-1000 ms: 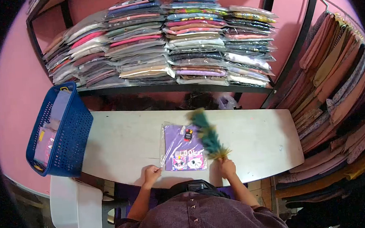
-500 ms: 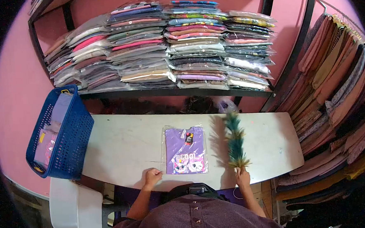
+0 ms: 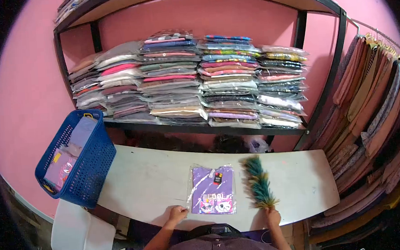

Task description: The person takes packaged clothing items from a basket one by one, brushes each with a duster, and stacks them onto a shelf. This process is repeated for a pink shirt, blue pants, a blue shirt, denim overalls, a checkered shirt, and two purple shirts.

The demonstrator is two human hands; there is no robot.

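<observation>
A folded purple T-shirt [image 3: 213,187] in a clear plastic bag lies flat on the white table, with cat faces printed on its front and a dark tag near the collar. My left hand [image 3: 177,214] is closed, its fingertips right at the bag's lower left corner; what they pinch, if anything, is hidden. To the right of the shirt, my right hand [image 3: 271,216] grips the handle end of a green and yellow feather duster [image 3: 259,183]. The duster's feathers point away from me and lean a little left, close over the table.
A blue plastic basket [image 3: 103,161] holding bagged purple clothes stands at the table's [image 3: 144,182] left end, beside a white chair [image 3: 79,235]. Behind, a black-framed shelf [image 3: 186,131] carries stacks of bagged garments [image 3: 173,83]. Clothes [image 3: 367,116] hang on a rail at right.
My view has tilted up, so everything sits lower in the picture. The duster has tipped left and down toward the table. My left hand has come closer to the bag's corner.
</observation>
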